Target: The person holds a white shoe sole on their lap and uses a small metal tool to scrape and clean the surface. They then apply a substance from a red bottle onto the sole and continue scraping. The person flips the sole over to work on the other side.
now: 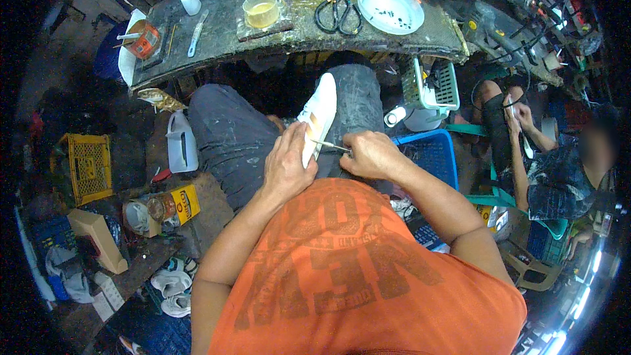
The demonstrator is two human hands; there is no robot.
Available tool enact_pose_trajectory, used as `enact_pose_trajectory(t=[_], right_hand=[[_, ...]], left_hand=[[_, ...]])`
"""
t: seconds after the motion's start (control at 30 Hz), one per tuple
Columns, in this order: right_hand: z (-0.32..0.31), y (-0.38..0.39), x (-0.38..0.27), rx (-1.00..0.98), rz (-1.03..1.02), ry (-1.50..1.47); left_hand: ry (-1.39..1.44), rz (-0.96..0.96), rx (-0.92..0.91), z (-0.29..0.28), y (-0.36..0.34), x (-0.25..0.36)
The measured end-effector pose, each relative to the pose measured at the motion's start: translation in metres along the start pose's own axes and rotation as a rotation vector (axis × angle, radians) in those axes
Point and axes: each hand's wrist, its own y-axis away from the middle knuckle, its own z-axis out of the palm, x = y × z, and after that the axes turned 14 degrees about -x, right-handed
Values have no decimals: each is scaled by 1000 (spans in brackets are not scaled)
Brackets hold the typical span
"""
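My left hand [286,161] grips a white sneaker [322,95] with tan side stripes, toe pointing away from me, resting over my lap between the grey-trousered thighs. My right hand [365,156] is closed around a slim pale-metal tool [328,144], its tip touching the shoe's side near the stripes and my left fingers. The tool's handle is mostly hidden inside the fist.
A worn workbench [434,36] ahead holds scissors [338,23], glue containers [261,10] and a white bowl [391,10]. A blue basket [440,158] is right of my legs, a yellow crate [89,167] left. A co-worker [552,184] sits at the right, hands on a pale object.
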Motion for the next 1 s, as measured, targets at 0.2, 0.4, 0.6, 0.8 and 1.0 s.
enact_pose_trajectory(t=[0.2,0.4,0.6,0.8,1.0], right_hand=[[-3,2,11,9,-46,-30],[-7,1,19,84,-73,12],[-14,-8,11,32,-37,94],[-13,-7,11,1,-85,118],[-9,-8,15,59,-62,102]], left_hand=[[-93,-67,-3,-12,11,10],[25,-167,-60,-12,14,7],[-33,-102,66,1,6,2],[-45,-96,91,4,6,2],[-52,-81,86,5,5,1]])
